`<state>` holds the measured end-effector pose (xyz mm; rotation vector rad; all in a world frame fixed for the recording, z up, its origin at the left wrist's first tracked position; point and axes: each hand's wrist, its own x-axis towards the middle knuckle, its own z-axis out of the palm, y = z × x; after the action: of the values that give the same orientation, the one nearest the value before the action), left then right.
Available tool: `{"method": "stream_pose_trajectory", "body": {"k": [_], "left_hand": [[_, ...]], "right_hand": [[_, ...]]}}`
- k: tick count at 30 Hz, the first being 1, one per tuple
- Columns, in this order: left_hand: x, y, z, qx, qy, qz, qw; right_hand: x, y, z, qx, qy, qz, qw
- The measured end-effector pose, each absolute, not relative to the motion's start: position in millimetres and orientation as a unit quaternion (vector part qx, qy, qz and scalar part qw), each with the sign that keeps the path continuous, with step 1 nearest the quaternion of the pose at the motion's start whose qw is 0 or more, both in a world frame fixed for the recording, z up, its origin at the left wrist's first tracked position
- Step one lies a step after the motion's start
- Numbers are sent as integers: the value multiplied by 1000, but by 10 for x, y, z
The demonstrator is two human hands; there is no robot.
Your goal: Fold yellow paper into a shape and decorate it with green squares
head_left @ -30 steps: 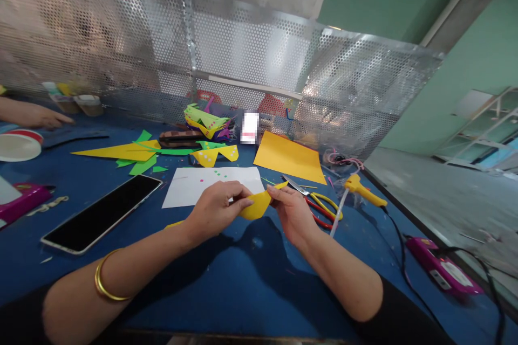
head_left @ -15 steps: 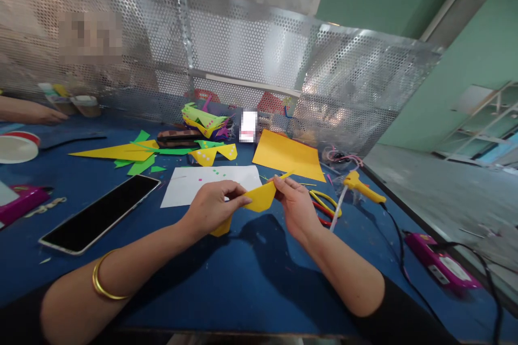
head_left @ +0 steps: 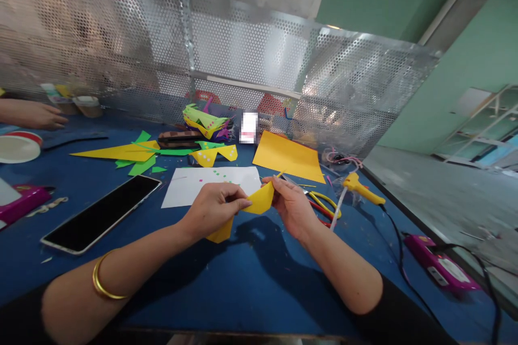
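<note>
I have the yellow paper piece [head_left: 260, 200] raised between both hands above the counter [head_left: 226, 296], off the near right corner of the white sheet [head_left: 182, 187]. My left hand [head_left: 214, 206] has thumb and fingers closed on its left part; a yellow section hangs below that hand, apparently belonging to the same piece, though the hand hides the join. My right hand [head_left: 294, 204] pinches the other end, fingers nearly together, with a narrow tip poking up past them.

I judge it to be very light, thin card: springy enough to hold a flat face between two pinches, yet quick to crease or bend if I squeeze or twist. The surface looks dry and matt, so I expect little slipping, and a soft thumb-and-finger hold should do. I would grip the broad parts close to the edges and spare the narrow tip, which looks the easiest place to fold or tear. The hanging section could swing, so I would keep it in mind when turning the piece.

Just beyond the white sheet lies a spotted yellow cutout [head_left: 208, 158]; to its left, the phone [head_left: 103, 214]; to its right, the scissors [head_left: 329, 199], near my right hand, with the glue gun [head_left: 366, 190] farther right.
</note>
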<state>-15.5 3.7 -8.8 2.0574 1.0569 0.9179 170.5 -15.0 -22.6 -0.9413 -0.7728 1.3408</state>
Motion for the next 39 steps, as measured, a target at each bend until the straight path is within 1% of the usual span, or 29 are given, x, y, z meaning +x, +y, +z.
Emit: {"method": "stream_pose_trajectory", "body": {"k": [3, 8, 10, 14, 19, 23, 28, 30, 35, 37, 39], "left_hand": [[-169, 56, -127, 787, 416, 349, 295], [-174, 81, -164, 792, 405, 323, 322], [-178, 83, -152, 797, 408, 313, 317], [-201, 73, -108, 813, 413, 318, 260], [-240, 53, -73, 822, 411, 341, 200], [-237, 64, -83, 818, 404, 352, 208], [-228, 131, -108, 811, 404, 332, 265], [-233, 141, -100, 813, 411, 322, 258], [-243, 71, -52, 836, 415, 310, 182], [-240, 54, -55, 838, 404, 318, 184], [-239, 72, -77, 827, 409, 324, 208]], "right_hand": [[1675, -189, -208, -403, -364, 578, 609], [1658, -193, -200, -433, -363, 531, 632], [1672, -179, -186, -436, -355, 516, 646], [1694, -165, -154, -433, -354, 491, 668], [1688, -173, -157, -407, -379, 516, 652], [1679, -183, -155, -399, -422, 513, 632], [1718, -144, -132, -423, -385, 483, 663], [1738, -126, -128, -425, -378, 479, 668], [1745, -116, -138, -424, -370, 487, 668], [1748, -113, -138, -422, -367, 488, 670], [1761, -104, -137, -420, -362, 484, 676]]}}
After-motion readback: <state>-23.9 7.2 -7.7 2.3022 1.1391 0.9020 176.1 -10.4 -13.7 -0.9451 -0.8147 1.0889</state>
